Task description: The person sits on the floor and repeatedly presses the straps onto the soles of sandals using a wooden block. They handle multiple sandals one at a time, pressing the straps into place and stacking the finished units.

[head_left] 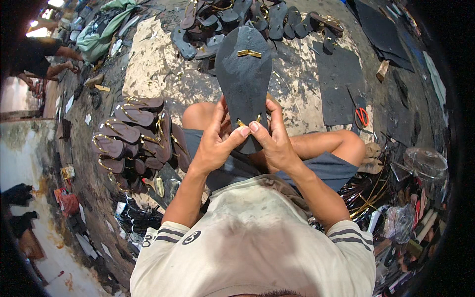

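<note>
A dark grey sandal sole (243, 74) is held up in front of me, its wide end pointing away. Gold strap ends poke through slits in it: a flat piece near the wide end and two small ones near the narrow end. My left hand (217, 141) grips its left edge, and my right hand (273, 131) grips the right edge. Both thumbs press side by side close to the lower gold strap ends. The fingers behind the sole are mostly hidden, as is its other face.
Brown sandals with gold straps (123, 131) are piled at my left. More dark sandals (232, 17) lie at the far side. Orange-handled scissors (361, 116) rest by a dark sheet (339, 81) on the right. A clear round container (425, 163) stands near scraps. Another person's legs (62, 59) show far left.
</note>
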Tool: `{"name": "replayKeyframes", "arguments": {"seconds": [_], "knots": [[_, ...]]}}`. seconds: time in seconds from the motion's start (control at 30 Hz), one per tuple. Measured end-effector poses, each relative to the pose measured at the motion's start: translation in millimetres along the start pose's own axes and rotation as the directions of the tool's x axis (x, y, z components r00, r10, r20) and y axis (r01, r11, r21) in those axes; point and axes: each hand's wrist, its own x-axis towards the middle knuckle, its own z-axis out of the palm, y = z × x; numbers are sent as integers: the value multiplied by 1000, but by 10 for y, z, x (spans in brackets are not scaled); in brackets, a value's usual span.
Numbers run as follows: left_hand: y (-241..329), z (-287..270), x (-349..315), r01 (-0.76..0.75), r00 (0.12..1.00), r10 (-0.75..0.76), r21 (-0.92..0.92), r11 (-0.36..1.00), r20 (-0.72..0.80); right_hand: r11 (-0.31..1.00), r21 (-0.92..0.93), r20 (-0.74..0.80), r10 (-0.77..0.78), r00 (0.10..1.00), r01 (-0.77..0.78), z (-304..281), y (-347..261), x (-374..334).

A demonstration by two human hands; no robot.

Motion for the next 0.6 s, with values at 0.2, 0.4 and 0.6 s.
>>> {"name": "replayKeyframes", "arguments": {"seconds": [0.2,0.4,0.6], "knots": [[29,-14,19,25,1000,-24,-49,998,11,968,190,10,165,986,-164,-24,-134,77],[-34,-41,30,-250,967,239,-142,958,-88,877,-450,-55,-215,975,168,14,26,130],[154,-96,47,-375,899,183,-481,792,-399,905,-271,15,-337,941,328,391,-87,96]]}}
